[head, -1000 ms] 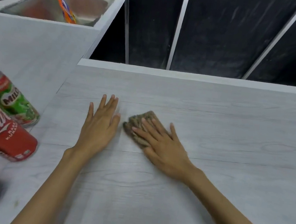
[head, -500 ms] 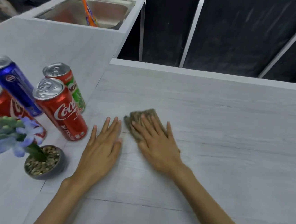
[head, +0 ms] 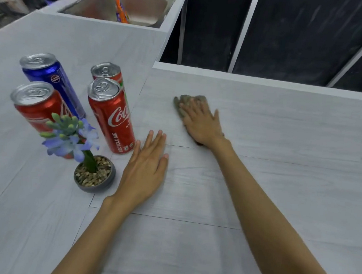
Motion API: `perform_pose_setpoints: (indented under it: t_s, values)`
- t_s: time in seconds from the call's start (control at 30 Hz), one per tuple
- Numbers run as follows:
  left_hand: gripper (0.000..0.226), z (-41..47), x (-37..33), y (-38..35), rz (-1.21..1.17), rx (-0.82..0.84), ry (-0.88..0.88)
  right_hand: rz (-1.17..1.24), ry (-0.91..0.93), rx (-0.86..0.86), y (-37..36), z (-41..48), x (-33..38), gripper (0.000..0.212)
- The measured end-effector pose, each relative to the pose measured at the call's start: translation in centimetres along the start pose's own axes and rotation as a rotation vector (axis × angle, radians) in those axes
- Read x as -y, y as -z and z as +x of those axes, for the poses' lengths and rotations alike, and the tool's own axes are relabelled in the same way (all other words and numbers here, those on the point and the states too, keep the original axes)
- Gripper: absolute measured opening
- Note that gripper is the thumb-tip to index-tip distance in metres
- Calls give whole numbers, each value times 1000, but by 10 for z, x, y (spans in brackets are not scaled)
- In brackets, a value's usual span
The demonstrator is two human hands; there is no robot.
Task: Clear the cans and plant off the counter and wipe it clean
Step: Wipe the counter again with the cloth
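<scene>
right hand (head: 201, 122): fingers pressing flat on cloth (head: 187, 101)
left hand (head: 145, 168): fingers lying flat, together, empty
risk: left hand sitting beside cola can (head: 113, 117) — nudging could be toppling it

The tabletop (head: 259, 188) is showing a pale, matt wood-grain finish, smooth and crossed by thin seams, while the cloth (head: 184, 103) lying flat under the right hand (head: 201, 123) is looking like coarse, mottled grey-brown fabric. The Coca-Cola can (head: 113, 117), the second red can (head: 37, 105), the blue can (head: 53, 80) and the green-striped can (head: 107, 73) are gleaming as glossy painted metal with bare silvery tops. The plant (head: 72, 135) is standing in a smooth matt grey pot (head: 104, 184) filled with rough gravel, and the sink (head: 144, 7) is reflecting dully like brushed steel.
</scene>
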State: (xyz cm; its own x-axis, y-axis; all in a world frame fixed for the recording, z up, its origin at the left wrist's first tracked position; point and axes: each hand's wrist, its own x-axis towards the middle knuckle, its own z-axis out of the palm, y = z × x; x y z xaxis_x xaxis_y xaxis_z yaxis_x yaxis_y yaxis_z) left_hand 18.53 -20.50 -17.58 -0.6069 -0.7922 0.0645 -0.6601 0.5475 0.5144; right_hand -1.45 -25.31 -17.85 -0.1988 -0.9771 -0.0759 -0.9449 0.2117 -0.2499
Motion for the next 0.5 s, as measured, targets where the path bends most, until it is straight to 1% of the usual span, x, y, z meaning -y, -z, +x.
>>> perform_pose_setpoints:
  t_s: [0.1, 0.17, 0.2, 0.23, 0.27, 0.33, 0.4, 0.43, 0.47, 0.5]
  values:
    - [64, -9, -3, 0, -26, -12, -16, -37, 203, -2, -17, -71, 39, 53]
    - [65, -18, -3, 2, -41, -16, -32, -16, 296, 3, -20, -127, 27, 60]
    - [67, -24, -2, 2, -48, -16, -40, 12, 299, 11, -17, -149, 10, 63]
    - [69, -31, -1, 3, -50, -16, -44, 29, 269, 7, -12, -164, -12, 65]
    - [70, -38, 0, 4, -45, -15, -43, 24, 200, -11, -7, -172, -37, 67]
    - [71, -55, 1, 4, -32, -19, -36, 6, -32, -41, 6, -168, -77, 62]
    - [70, -76, 0, 5, -35, -37, -7, 17, -249, -63, 14, -147, -89, 51]
    - [69, -86, 0, 6, -44, -51, 14, 33, -290, -75, 14, -135, -81, 49]
    - [67, -97, 0, 8, -57, -69, 32, 49, -277, -78, 11, -124, -64, 49]
    - [64, -107, -1, 9, -68, -85, 47, 61, -224, -68, 5, -117, -41, 49]
